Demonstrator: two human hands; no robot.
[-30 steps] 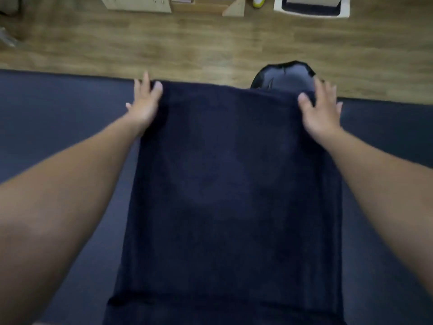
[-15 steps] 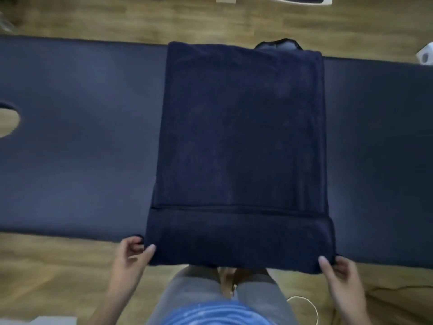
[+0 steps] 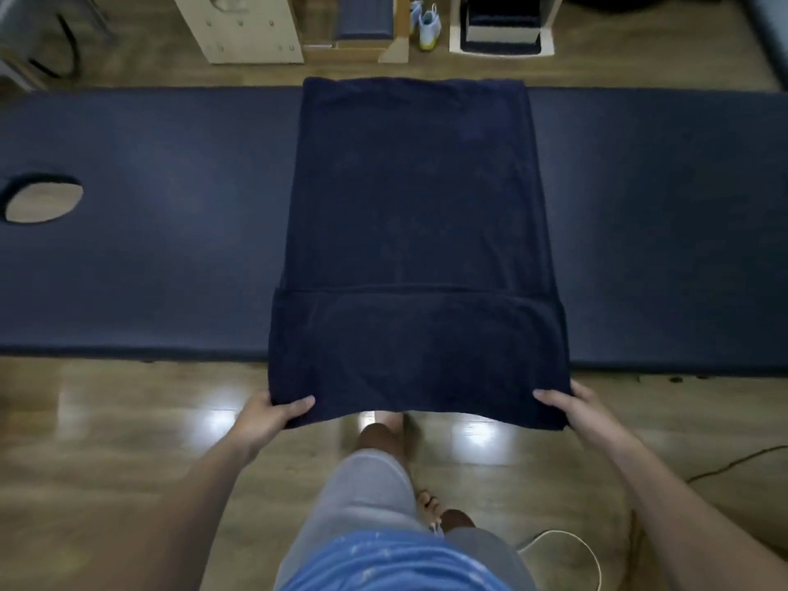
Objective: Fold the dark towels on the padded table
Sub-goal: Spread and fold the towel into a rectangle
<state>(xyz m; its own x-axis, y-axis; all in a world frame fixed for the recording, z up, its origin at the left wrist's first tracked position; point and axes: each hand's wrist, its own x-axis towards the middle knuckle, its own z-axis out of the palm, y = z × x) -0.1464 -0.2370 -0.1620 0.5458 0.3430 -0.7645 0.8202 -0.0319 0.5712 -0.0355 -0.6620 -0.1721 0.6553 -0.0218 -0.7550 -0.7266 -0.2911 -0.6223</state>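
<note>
A dark navy towel [image 3: 415, 198] lies across the padded table [image 3: 162, 249], reaching from its far edge past its near edge. The upper layer's edge shows as a line across the towel near the table's front. My left hand [image 3: 266, 413] pinches the near left corner, thumb on top. My right hand [image 3: 573, 409] pinches the near right corner the same way. The near edge is lifted off the table and sags between my hands.
A face hole [image 3: 42, 200] opens in the table at the far left. Beyond the table stand wooden furniture [image 3: 243, 27], a pair of shoes [image 3: 426, 25] and a stacked box [image 3: 503, 27]. A white cable [image 3: 567, 543] lies on the wooden floor by my legs.
My hands left the towel's far corners, came back to the near edge and took hold of both near corners. They now hold that edge lifted off the table front.
</note>
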